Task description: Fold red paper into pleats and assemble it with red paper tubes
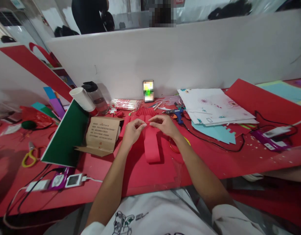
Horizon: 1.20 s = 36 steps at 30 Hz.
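A long red paper strip [152, 148] hangs in a loop towards me, low over the red table. At its upper end my left hand [135, 131] is closed in a pinch, thumb against forefinger, on the strip's left edge. Close opposite, my right hand [164, 125] pinches the same end from the right, its fingers bent over the paper. The fingertips of the two hands nearly meet. Just beyond them lies a pleated piece of red paper [146, 111]. Red sheets [150, 178] lie beneath the hands.
A blue glue gun [177, 114] and a yellow ring [173, 149] lie to the right, near white printed sheets [214, 104]. Leftward stand an open cardboard box [100, 134], a green board [64, 140] and a bottle [97, 98]. A phone [148, 91] leans against the white partition.
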Motion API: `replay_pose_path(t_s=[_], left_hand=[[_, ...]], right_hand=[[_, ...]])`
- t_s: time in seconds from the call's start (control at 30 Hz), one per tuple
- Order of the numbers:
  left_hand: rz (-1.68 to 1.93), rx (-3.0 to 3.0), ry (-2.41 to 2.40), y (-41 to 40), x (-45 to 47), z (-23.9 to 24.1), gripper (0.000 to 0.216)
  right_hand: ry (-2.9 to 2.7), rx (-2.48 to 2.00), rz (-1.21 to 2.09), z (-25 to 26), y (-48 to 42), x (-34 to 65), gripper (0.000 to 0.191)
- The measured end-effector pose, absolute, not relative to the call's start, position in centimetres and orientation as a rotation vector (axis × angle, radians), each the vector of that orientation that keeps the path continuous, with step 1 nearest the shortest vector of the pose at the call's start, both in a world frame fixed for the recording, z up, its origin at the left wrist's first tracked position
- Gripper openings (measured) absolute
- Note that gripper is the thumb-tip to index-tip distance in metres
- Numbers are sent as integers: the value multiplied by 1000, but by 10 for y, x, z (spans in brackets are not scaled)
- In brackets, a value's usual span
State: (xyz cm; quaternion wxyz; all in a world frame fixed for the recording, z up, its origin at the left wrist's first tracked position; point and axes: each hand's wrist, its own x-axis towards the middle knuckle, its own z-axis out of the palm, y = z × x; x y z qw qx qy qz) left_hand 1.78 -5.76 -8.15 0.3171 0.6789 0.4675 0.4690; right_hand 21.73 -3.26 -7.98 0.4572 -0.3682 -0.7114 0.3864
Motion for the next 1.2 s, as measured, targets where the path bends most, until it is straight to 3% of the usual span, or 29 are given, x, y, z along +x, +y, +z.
replay_pose_path(t_s=[0.47, 0.9, 1.2], left_hand=[[1257, 1872, 1314, -64, 21, -75, 20], [1189, 1521, 1126, -56, 20, -80, 45], [1043, 1430, 1130, -59, 19, -76, 52]], right_hand=[[-1751, -865, 1049, -80, -33, 218, 20], [-1849, -896, 574, -79, -34, 214, 9], [-1940, -800, 574, -79, -36, 213, 14]])
